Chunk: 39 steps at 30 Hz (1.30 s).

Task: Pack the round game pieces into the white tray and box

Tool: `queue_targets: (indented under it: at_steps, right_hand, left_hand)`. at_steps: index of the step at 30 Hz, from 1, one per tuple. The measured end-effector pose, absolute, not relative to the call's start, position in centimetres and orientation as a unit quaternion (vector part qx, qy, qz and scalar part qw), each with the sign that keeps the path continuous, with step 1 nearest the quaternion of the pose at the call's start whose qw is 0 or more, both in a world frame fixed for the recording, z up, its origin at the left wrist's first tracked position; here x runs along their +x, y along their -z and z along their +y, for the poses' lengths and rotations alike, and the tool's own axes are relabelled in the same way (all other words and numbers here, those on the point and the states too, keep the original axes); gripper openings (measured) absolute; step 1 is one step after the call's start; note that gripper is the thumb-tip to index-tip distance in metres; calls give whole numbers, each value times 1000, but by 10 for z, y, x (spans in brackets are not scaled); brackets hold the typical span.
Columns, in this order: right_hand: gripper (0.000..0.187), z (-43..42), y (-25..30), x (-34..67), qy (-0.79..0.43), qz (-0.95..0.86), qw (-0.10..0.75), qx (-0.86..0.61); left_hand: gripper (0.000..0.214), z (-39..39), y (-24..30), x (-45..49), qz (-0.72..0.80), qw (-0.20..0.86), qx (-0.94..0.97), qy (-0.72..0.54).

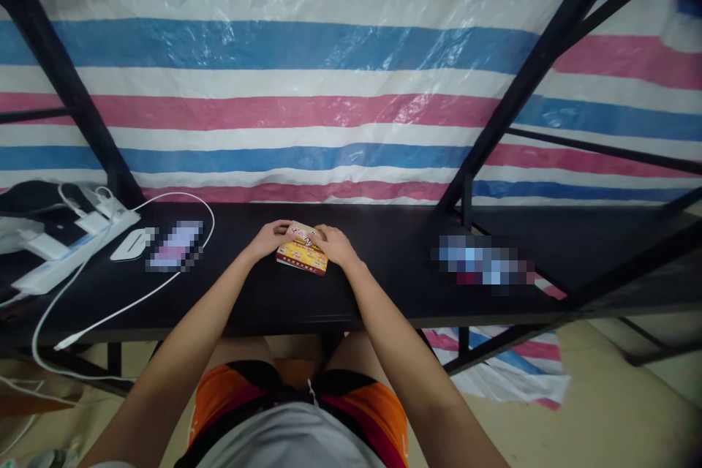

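A small yellow and red printed box (302,256) lies on the black table (384,285), straight in front of me. My left hand (268,237) grips its left end with curled fingers. My right hand (333,243) holds its right end, fingers bent over the top edge. Both forearms reach out over the table's near edge.
At the left lie a white power strip (71,248) with plugs, white cables (110,307), a white mouse-shaped object (129,244) and a blurred phone (175,246). A blurred item (485,265) lies at the right. Black metal frame bars (526,80) rise in front of a striped tarp (307,88).
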State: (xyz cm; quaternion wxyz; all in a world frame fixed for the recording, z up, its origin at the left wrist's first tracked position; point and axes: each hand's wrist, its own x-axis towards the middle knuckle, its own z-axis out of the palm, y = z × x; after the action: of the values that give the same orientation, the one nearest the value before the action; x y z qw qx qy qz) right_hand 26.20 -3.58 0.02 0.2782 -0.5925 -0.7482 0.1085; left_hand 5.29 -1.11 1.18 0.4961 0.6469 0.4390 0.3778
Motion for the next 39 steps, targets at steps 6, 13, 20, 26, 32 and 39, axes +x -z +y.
queue_targets:
  at_steps: [6,13,20,26,32,39]
  right_hand:
    - [44,-36,0,258,-127,-750,297,-578]
    - [46,-37,-3,257,-262,-692,404,-538]
    - [48,-28,1,261,-246,-555,527,-594]
    - [44,-28,4,260,-255,-551,527,-595]
    - [42,-33,1,257,-307,-583,530,-534]
    - [39,-39,-7,259,-187,-624,541,-532]
  left_hand:
    - [72,-13,-14,53,395,615,526,-435]
    - [63,-15,-22,53,348,599,525,-495]
    - [42,-10,-19,40,381,656,516,-397]
    - [37,-9,-14,42,410,604,555,-400]
    - [46,-4,-16,42,401,452,641,-473]
    - [29,-10,-22,40,430,290,707,-480]
